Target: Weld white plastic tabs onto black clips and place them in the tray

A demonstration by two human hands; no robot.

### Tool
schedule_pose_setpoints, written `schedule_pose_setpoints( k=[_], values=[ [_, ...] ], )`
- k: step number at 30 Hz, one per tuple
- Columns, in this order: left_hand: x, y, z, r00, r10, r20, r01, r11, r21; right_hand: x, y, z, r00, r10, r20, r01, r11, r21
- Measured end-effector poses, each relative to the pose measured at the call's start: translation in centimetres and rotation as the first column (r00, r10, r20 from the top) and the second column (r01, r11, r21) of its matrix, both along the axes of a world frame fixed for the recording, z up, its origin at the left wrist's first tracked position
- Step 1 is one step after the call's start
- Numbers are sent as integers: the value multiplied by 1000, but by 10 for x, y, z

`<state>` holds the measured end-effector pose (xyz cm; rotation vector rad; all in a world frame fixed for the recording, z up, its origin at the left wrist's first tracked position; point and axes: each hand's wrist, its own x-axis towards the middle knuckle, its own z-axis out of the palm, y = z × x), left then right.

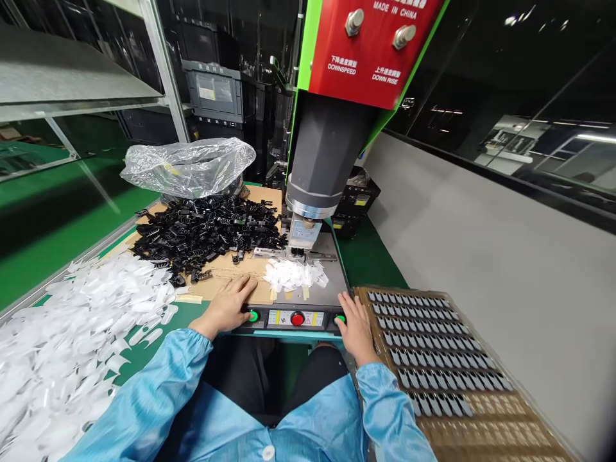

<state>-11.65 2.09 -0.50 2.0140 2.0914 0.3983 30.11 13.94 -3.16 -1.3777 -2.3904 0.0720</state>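
Observation:
My left hand (230, 304) rests at the front edge of the machine, its thumb at the left green button (253, 316) and its fingers stretched over the cardboard. At the right green button (339, 319) lies the thumb of my right hand (357, 324), fingers spread along the corner. Neither hand holds anything. Between them sits a red button (297, 319) on the front panel. Above the metal fixture (269, 252), the press head (304, 231) is down close to a small black part (298, 252). White plastic pieces (294, 274) lie in front of it.
Black plastic parts (206, 231) are heaped at the back left, below a clear plastic bag (187, 167). A large pile of white pieces (86, 340) covers the left side. To my right, a brown tray (500, 427) carries rows of grey-black parts (423, 340).

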Motion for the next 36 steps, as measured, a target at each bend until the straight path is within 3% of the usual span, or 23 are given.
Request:
schedule_pose_setpoints(
  k=[17, 23, 28, 32, 36],
  values=[
    [1, -1, 4, 999, -2, 44, 1, 1000, 19, -10, -5, 19, 991, -75, 114, 85, 992, -90],
    [6, 0, 8, 995, 54, 83, -59, 996, 62, -18, 0, 12, 992, -128, -22, 127, 991, -31],
    [7, 24, 8, 978, 37, 208, -71, 985, 160, -43, 30, 26, 980, -108, -165, 114, 993, 27],
    [12, 57, 4, 962, -5, 275, -65, 967, 246, -78, 68, 43, 989, 0, -149, 4, 1000, 22],
    [19, 76, -1, 960, 14, 279, -85, 966, 245, -105, 93, 46, 995, 17, -95, -22, 998, -52]
  ],
)
